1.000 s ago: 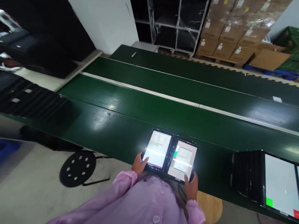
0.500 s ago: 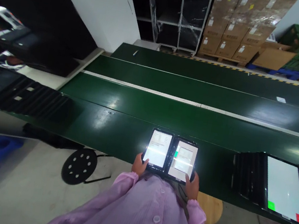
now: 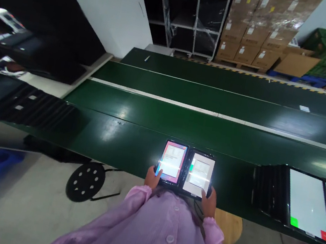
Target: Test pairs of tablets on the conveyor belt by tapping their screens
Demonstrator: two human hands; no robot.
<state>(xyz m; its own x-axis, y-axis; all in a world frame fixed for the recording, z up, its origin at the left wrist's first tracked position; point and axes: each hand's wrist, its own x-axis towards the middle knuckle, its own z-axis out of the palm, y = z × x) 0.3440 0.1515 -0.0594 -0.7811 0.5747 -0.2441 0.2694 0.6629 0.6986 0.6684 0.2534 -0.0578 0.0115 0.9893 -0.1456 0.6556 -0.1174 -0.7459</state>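
Note:
Two lit tablets lie side by side at the near edge of the green bench [image 3: 157, 117]. My left hand [image 3: 152, 177] grips the bottom left corner of the left tablet [image 3: 172, 162], thumb on its screen, which shows a white page with a pink and blue border. My right hand [image 3: 208, 200] holds the bottom right corner of the right tablet [image 3: 199, 174], thumb on its lower edge. That screen shows a white page with a small green mark. My pink sleeves and smock fill the bottom of the view.
A black slotted rack [image 3: 267, 189] and two more lit tablets [image 3: 306, 204] lie on the bench at right. Another slotted rack [image 3: 27, 104] sits at left. A black stool [image 3: 85, 182] and a wooden stool [image 3: 228, 228] stand below. Stacked cartons [image 3: 255, 29] are behind.
The left tablet's screen has changed from a plain white page to one with a pink and blue border. Both hands stay at the tablets' lower corners.

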